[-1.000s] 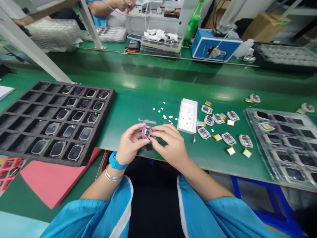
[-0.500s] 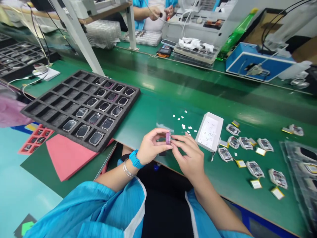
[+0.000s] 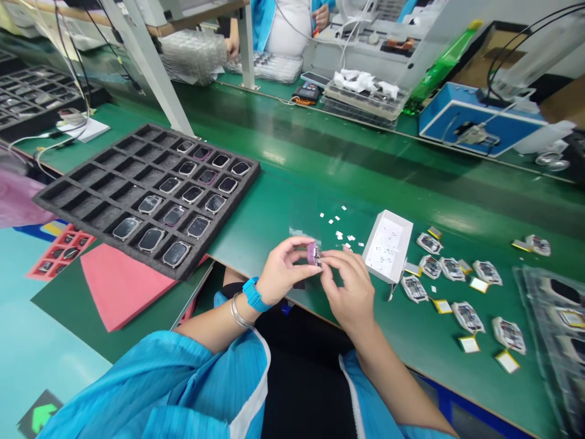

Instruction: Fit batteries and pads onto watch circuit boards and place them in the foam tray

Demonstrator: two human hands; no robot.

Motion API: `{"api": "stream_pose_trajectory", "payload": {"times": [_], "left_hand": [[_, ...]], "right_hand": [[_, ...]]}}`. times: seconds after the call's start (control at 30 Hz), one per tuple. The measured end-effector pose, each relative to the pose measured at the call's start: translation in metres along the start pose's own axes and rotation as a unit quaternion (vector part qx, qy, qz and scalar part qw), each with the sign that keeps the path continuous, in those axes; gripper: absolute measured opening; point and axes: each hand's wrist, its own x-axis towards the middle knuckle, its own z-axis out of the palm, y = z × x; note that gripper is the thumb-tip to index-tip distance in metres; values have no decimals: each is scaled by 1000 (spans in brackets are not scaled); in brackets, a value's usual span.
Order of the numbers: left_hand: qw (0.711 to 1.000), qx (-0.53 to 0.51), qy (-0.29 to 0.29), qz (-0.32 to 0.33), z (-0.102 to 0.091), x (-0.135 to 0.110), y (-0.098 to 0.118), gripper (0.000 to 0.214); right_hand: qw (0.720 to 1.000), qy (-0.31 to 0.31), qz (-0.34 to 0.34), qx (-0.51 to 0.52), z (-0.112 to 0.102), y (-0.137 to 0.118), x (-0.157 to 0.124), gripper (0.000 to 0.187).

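Note:
A purple smartwatch case point(image 3: 312, 253) is held on edge between the thumb and fingers of my left hand point(image 3: 286, 268), its open inner side turned to the right. My right hand point(image 3: 350, 283) has its thumb and fingertips pinched together at that inner side; whatever they grip is too small to make out. Small white stickers point(image 3: 339, 235) lie scattered on the green bench just beyond my hands. Right of them stands a white box point(image 3: 388, 247) with tiny dark parts inside.
On the left lies a black foam tray point(image 3: 150, 201) partly filled with watch cases. Several opened watch bodies point(image 3: 468, 317) with attached batteries point(image 3: 507, 361) spread over the right, beside a clear plastic tray point(image 3: 548, 329). Across the bench, a co-worker's hand point(image 3: 321, 17) shows near a blue box point(image 3: 479, 119).
The purple watch case has turned so more of its inside shows. My right fingers have shifted slightly downward at its edge. Across the bench, the co-worker's hands have moved apart.

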Motion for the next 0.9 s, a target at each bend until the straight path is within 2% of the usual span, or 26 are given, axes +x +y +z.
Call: {"api": "stream_pose_trajectory", "payload": {"times": [0.07, 0.13, 0.2, 0.27, 0.33, 0.4, 0.47, 0.57, 0.67, 0.8, 0.83, 0.87, 0.9], "left_hand": [[998, -40, -15, -37, -2, 1, 7, 51], [993, -81, -31, -83, -6, 2, 15, 50], [988, -101, -40, -106, -11, 3, 22, 50], [987, -103, -44, -112, -14, 3, 27, 51], [987, -98, -49, -115, -15, 2, 28, 50], [988, -89, -59, -114, -13, 1, 27, 48], [989, -73, -73, -109, -10, -1, 28, 46], [991, -47, -86, -88, -6, -3, 29, 44], [994, -29, -85, -61, -6, -4, 28, 42], [996, -1, -79, -43, -9, -3, 24, 43], [996, 2, -77, -45, -10, -3, 23, 44], [996, 2, -76, -49, -11, -2, 22, 45], [995, -1, -77, -55, -11, -2, 22, 45]], "right_hand": [[998, 31, 48, -34, -14, 16, 3, 13], [985, 48, 134, -96, -33, 42, 5, 16], [970, 17, 193, -149, -51, 67, 7, 17], [966, -25, 210, -152, -60, 77, 9, 15], [969, -39, 230, -84, -59, 66, 10, 13], [963, -46, 258, 56, -47, 39, 12, 12], [948, -54, 250, 191, -31, 11, 16, 11], [943, -40, 239, 226, -17, -15, 19, 4], [959, -26, 209, 190, -16, -20, 18, 7], [980, -41, 129, 146, -16, -10, 15, 11], [975, -46, 141, 165, -14, -7, 13, 6], [960, -58, 173, 211, -11, -4, 11, 9], [931, -79, 220, 280, -8, -2, 8, 22]]}}
